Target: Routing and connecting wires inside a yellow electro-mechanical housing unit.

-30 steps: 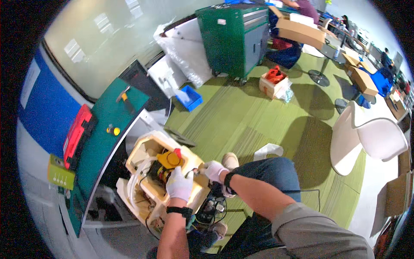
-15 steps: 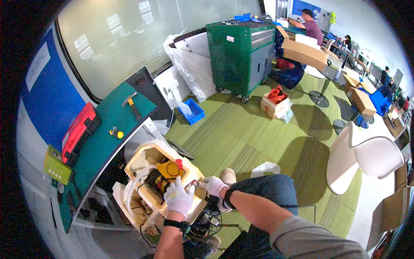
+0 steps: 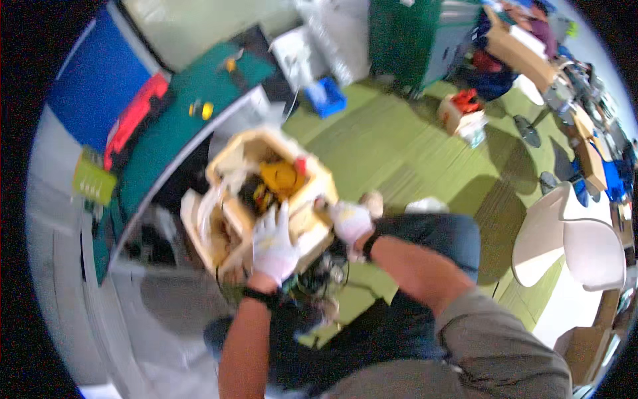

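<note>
A cream plastic housing point(image 3: 307, 229) with open compartments is in front of me, beside the workbench. Inside it are a yellow part point(image 3: 282, 178) with a red piece, dark and yellow components point(image 3: 256, 194), and a pale hose point(image 3: 207, 211). My left hand point(image 3: 274, 247), in a white glove, lies on the housing's near wall with its fingers stretched out. At the right side of the housing, my gloved right hand point(image 3: 352, 221) has its fingers closed at a small dark spot on the wall. Blur hides what they grip.
The green-topped bench point(image 3: 179, 133) bears a red toolbox point(image 3: 136, 120), a small yellow-and-black tool point(image 3: 201, 110) and a hammer point(image 3: 234, 66). A blue bin point(image 3: 325, 98) and a box with red items point(image 3: 463, 113) stand on the floor. A white chair point(image 3: 558, 233) is at right.
My view has tilted down, so the bench, housing and floor items sit higher in the picture and are blurred. Both hands stay at the housing in much the same places.
</note>
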Tool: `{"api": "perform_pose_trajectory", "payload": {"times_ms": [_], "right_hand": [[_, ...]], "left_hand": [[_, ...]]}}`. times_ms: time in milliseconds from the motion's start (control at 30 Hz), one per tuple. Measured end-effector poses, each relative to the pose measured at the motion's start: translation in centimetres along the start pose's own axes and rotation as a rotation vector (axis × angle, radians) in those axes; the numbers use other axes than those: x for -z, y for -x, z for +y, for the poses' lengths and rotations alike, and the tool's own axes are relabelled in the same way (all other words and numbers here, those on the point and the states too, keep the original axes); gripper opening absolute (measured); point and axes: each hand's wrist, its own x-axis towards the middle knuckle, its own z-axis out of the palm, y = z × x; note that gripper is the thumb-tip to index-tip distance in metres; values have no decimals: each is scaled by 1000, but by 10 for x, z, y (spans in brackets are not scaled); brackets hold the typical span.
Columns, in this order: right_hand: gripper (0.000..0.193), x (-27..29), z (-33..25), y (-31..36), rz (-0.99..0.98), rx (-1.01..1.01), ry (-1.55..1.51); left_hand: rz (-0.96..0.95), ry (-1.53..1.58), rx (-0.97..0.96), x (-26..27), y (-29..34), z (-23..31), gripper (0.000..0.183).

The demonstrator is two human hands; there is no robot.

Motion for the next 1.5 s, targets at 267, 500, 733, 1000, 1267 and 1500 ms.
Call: {"api": "perform_pose_trajectory", "payload": {"times_ms": [267, 500, 733, 1000, 1267, 1500], "right_hand": [[22, 28, -30, -4, -269, 15, -168], [22, 78, -35, -26, -498, 88, -136], [23, 82, -33, -53, -392, 143, -220], [36, 86, -5, -59, -299, -206, -621], [41, 72, 21, -55, -220, -293, -724], [45, 44, 33, -50, -254, -364, -727]], "left_hand": [[3, -36, -58, 7, 20, -9, 87], [17, -11, -57, 4, 27, -17, 84], [15, 34, -51, 4, 25, -18, 82], [24, 159, 37, 2, 9, -19, 77], [-119, 119, 151, -3, -27, -9, 71], [-220, 224, 216, -17, -71, 13, 62]]}}
